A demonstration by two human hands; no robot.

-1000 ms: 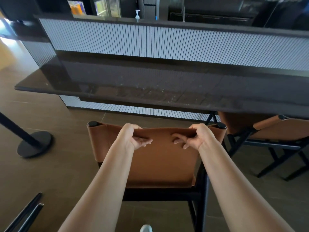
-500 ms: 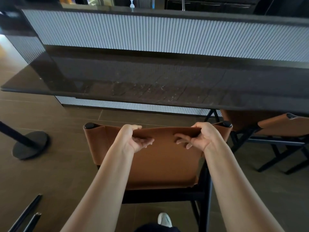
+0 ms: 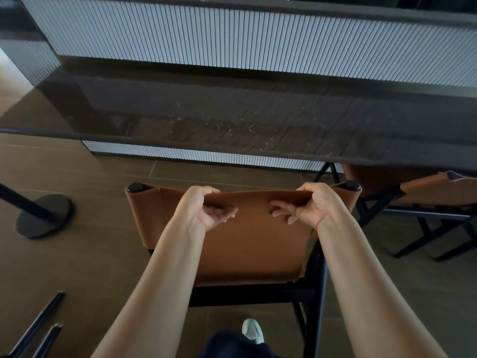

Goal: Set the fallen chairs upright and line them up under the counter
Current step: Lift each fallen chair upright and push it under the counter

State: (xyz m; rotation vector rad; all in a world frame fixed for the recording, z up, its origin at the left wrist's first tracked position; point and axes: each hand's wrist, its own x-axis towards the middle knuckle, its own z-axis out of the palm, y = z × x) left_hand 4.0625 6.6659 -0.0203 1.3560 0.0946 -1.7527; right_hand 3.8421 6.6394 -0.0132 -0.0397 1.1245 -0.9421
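Observation:
A chair (image 3: 254,244) with a brown leather back and black frame stands upright right in front of me, facing the dark counter (image 3: 232,117). My left hand (image 3: 204,208) grips the top edge of its backrest left of centre. On the same edge, right of centre, my right hand (image 3: 309,205) keeps a matching grip. A second brown chair (image 3: 423,189) stands upright at the right, partly tucked under the counter's edge.
A black stanchion post with a round base (image 3: 44,215) stands on the brown tiled floor at the left. Black chair legs (image 3: 38,324) poke in at the bottom left corner. Ribbed white panelling (image 3: 232,40) runs behind the counter. My shoe (image 3: 253,330) shows below the chair.
Both hands kept their grip on the backrest while I and the chair moved closer to the counter. The view tilted further down.

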